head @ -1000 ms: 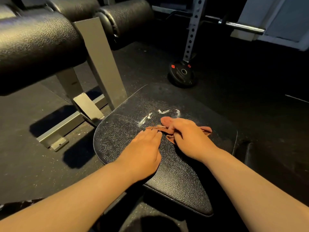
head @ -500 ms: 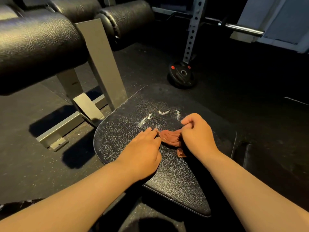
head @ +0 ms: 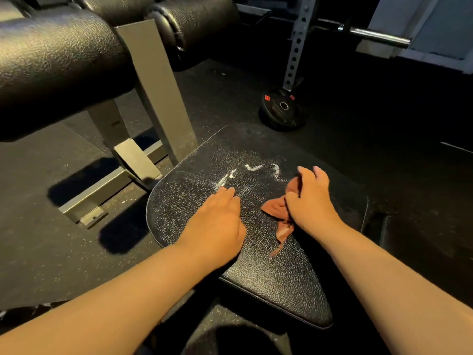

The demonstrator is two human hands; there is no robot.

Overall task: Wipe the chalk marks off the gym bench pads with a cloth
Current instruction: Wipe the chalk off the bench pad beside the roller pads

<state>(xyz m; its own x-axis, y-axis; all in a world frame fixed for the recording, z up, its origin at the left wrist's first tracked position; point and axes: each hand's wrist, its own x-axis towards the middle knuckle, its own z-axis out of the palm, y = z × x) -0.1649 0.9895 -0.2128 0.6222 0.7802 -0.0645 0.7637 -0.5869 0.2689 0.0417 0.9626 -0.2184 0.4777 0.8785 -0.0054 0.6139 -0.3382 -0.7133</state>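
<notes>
A dark, speckled rubber floor [head: 64,252] fills a dim gym room. Thick black rollers [head: 56,62] run across the upper left on a grey metal frame [head: 158,88] whose foot rests on the floor. Lower and nearer lies the flat black pad [head: 276,283], its leather-like skin cracked and dusted white. Behind it a rack post [head: 297,44] with holes rises, a steel bar [head: 376,38] sticks out to the right, and a black weight plate [head: 281,108] leans at the post's base.

The left hand [head: 217,221] lies flat on the pad, its fingers [head: 227,194] straight and pressed together. The right hand [head: 312,201] is beside it on the pad, fingers [head: 304,175] curled round a reddish cloth [head: 275,208]. The cloth bunches out at the thumb side and a thin tail trails over the pad toward the person. White chalk marks [head: 252,169] sit just beyond the left fingertips and just left of the right hand.

Half a second ago the cloth touched the left fingertips; now the right hand has drawn it away to the right, leaving bare pad between the hands. The left hand has stayed put and the chalk marks look unchanged.
</notes>
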